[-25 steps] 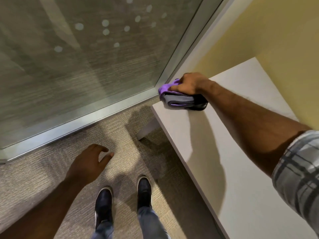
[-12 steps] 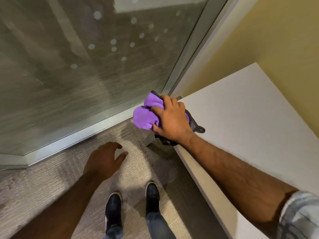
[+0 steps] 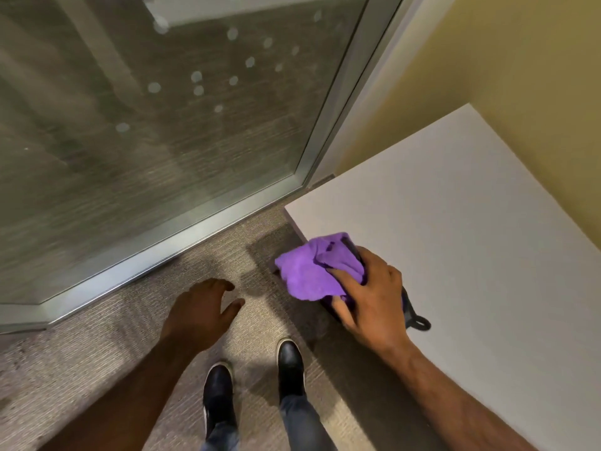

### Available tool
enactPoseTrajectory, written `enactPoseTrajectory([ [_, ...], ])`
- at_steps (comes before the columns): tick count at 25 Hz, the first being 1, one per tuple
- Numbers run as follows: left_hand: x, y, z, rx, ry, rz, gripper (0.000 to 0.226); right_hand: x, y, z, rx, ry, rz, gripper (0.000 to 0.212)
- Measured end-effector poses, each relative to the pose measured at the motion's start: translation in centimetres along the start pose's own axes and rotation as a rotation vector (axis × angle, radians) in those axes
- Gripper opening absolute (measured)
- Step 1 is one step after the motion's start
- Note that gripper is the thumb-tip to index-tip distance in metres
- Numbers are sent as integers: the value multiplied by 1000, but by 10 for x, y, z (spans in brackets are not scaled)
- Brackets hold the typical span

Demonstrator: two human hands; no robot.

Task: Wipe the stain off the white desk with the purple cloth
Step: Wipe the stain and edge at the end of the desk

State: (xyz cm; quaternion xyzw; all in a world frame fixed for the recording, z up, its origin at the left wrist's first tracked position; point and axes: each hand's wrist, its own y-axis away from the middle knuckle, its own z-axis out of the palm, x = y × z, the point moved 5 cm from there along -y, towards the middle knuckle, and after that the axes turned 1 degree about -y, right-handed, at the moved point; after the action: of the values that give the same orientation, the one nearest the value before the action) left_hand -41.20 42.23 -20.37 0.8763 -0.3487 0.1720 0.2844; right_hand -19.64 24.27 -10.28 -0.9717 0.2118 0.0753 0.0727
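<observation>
Two bare hands in view, head camera looking down. Right hand (image 3: 374, 301) grips the purple cloth (image 3: 312, 271) at the near left edge of the white desk (image 3: 471, 222); fingers closed over the bunched fabric, thumb on the near side. Cloth is crumpled, part of it sticks out past the desk edge over the floor, rest is under the palm. Dark grey part of the cloth with a small loop (image 3: 421, 323) pokes out from beneath the hand and lies on the desk top. No stain can be made out on the desk surface. Left hand (image 3: 203, 312) hangs over the carpet (image 3: 97, 353), well apart from the desk, fingers loosely spread, holding nothing. Two dark shoes (image 3: 253, 382) stand on the carpet below, between the forearms, jeans cuffs visible. Desk sits in a corner against a yellow wall (image 3: 520, 76). Glass panel (image 3: 146, 125) with frosted dots and a metal frame runs along the floor to the left, meeting the wall just beyond the desk's far left corner.
</observation>
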Motion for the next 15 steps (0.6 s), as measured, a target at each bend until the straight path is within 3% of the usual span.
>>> enactPoseTrajectory([
  [4,10,-9,-4,-16,-8,34,49,28,31,-12,90,-132,138,41],
  [6,13,-10,-11,-20,-20,55,50,43,38,-18,135,-137,240,45],
  [10,17,-11,-24,5,-18,71,47,94,36,-21,189,-214,659,57],
  [15,21,-12,-31,-4,-39,96,49,137,-28,-24,251,-156,712,44],
])
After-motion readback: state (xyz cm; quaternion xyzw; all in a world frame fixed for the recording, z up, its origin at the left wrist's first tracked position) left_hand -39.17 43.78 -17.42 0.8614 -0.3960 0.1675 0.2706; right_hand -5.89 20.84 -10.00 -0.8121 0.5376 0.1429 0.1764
